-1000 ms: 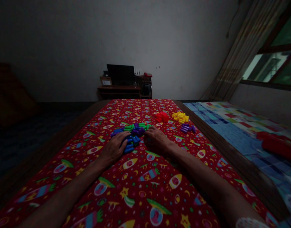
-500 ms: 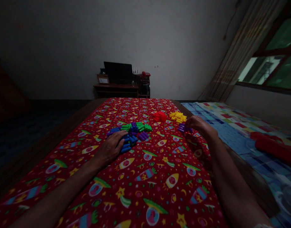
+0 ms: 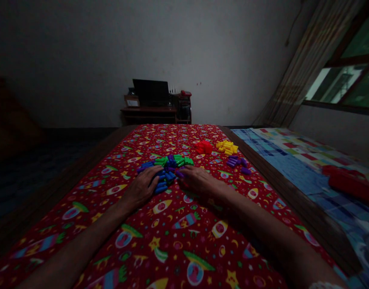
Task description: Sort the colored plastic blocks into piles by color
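1 white label (image 3: pixel 132 103) shows on a brown cardboard box (image 3: pixel 127 98), well beyond the mixed pile of blue, green and purple plastic pieces (image 3: pixel 171 160); any print on it is too small to read. The mixed pile lies on a red cloth (image 3: pixel 172 241) printed with rockets, stars and moons. Its pieces are short, rounded and glossy: blue at the near side and left, green along the far side, purple between.

At the near left of the pile, the bare left hand (image 3: pixel 140 186) lies palm down over blue pieces, thumb and fingers apart. At the pile's right edge, the bare right hand (image 3: pixel 199 180) reaches in with bent fingers; purple plastic (image 3: pixel 180 174) shows at its fingertips, but whether they are pressed together on it I cannot tell.

Right of the pile and beyond it sits a heap of red plastic pieces (image 3: pixel 204 147), with a heap of yellow plastic pieces (image 3: pixel 227 147) farther right. Loose purple plastic pieces (image 3: pixel 233 161) lie nearer than the yellow heap.

Part of the blue pieces is hidden by the left hand. The white band (image 3: pixel 324 285) on the right forearm is cut off below. Dim light merges the red heap's shapes.
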Available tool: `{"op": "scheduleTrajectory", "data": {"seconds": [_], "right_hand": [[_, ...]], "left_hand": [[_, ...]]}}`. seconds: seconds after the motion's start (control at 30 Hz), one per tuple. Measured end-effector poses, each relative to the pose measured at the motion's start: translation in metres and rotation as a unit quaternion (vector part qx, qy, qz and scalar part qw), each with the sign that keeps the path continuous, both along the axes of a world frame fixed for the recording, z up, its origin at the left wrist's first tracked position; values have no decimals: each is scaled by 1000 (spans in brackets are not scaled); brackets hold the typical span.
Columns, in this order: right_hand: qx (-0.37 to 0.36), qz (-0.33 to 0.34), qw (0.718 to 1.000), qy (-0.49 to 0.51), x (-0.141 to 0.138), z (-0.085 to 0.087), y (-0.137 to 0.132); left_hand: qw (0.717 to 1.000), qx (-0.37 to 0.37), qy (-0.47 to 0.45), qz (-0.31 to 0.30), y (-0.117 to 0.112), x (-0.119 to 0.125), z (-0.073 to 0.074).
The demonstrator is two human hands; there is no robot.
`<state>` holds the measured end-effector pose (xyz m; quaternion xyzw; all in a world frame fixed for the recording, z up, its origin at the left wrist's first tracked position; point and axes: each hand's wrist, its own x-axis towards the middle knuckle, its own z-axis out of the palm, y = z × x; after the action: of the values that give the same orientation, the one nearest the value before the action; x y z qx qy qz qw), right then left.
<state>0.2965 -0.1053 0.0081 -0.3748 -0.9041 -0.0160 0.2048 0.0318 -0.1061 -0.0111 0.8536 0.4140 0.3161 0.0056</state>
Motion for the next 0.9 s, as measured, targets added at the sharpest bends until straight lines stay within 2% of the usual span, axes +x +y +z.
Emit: {"op": "scheduleTrajectory", "data": {"seconds": [0.07, 0.17, 0.3, 0.43, 0.6, 0.7, 0.83, 0.9], "right_hand": [[32, -1, 999, -8, -15, -18, -5], [39, -25, 999, -13, -13, -30, -3], [21, -44, 999, 10, -2, -30, 4], [42, -67, 995, 53, -9, -30, 4], [35, -60, 998, 5, -22, -36, 7], [33, -68, 997, 10, -15, -25, 11], [55, -112, 991, 40, 19, 18, 14], [70, -169, 981, 61, 45, 40, 12]], "left_hand": [[1000, 0, -1, 2, 0, 0, 0], [1000, -1, -4, 4, 0, 1, -1], [1000, -1, -8, 6, 2, 1, -2], [1000, 5, -8, 7, 4, -1, -3], [1000, 12, -2, 6, 5, -3, -5], [1000, 2, -2, 6, 5, -4, -6], [1000, -12, -8, 13, 6, -5, -9], [1000, -16, -7, 14, 6, -6, -10]]}}
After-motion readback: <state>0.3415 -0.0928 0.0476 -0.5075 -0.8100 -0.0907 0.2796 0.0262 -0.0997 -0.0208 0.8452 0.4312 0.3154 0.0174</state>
